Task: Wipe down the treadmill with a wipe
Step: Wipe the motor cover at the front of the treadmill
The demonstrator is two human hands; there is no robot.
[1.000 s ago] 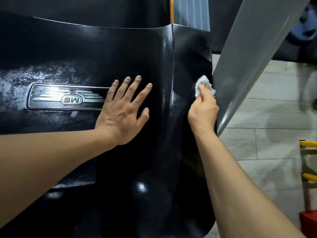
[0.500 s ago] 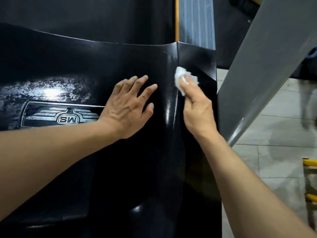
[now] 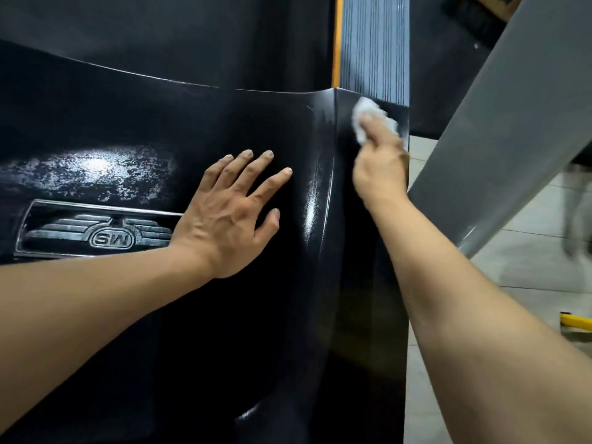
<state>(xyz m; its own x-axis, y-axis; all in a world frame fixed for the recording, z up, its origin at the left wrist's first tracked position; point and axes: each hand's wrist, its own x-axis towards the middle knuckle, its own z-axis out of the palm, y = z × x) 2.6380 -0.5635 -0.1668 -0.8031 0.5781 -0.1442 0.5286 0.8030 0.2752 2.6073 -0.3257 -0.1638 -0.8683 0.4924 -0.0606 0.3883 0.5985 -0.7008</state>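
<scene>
The right hand (image 3: 379, 174) holds a crumpled white wipe (image 3: 368, 118) against the far right corner of the black treadmill cover (image 3: 160, 123), near the grey upright (image 3: 499, 123). The left hand (image 3: 230, 216) lies flat with spread fingers on the cover, beside the metal badge (image 3: 96, 230). The wipe looks soft, light and probably damp, so I think it is best bunched under the fingertips and pressed firmly on the glossy, slippery surface.

Pale tiled floor (image 3: 525, 283), yellow bar (image 3: 576, 325) at right edge, blurred figure's legs (image 3: 576, 213) beyond
</scene>
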